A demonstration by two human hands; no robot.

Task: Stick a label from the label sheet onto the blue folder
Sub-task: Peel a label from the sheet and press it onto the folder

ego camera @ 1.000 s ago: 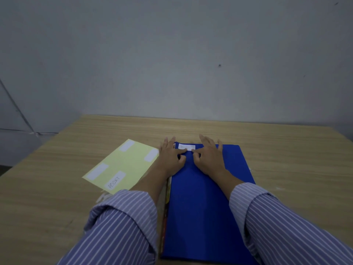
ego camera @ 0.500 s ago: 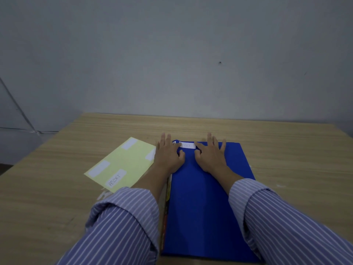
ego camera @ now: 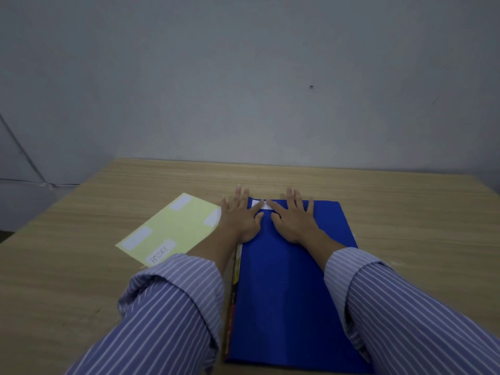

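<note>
Item: flat rectangular blue card folder [ego camera: 286, 288], laid lengthwise on the pale wood-grain bench [ego camera: 405, 212], spine side left, long enough to run from near edge toward the wall; flat placement gives a firm backing for pressing.

Item: small white rectangular paper label [ego camera: 262, 204], seated near the far left corner of the folder, partly covered by fingertips; apparently already stuck down.

Item: left hand [ego camera: 240, 217], spread flat, palm down, gripping nothing; straddles the folder's left edge, index fingertip on the label, probably to smooth it and pin the folder.

Item: right hand [ego camera: 295, 220], likewise flat and splayed, empty, wholly on the folder, fingertip at the label's right end; likely pressing the adhesive home.

Item: pale yellow rectangular label sheet [ego camera: 173, 228], angled on the bench just left of the folder, four white labels remaining, one marked "ASSET"; set aside within reach.

Item: striped blue-and-white shirt sleeves [ego camera: 173, 307], rolled at the forearm.
</note>
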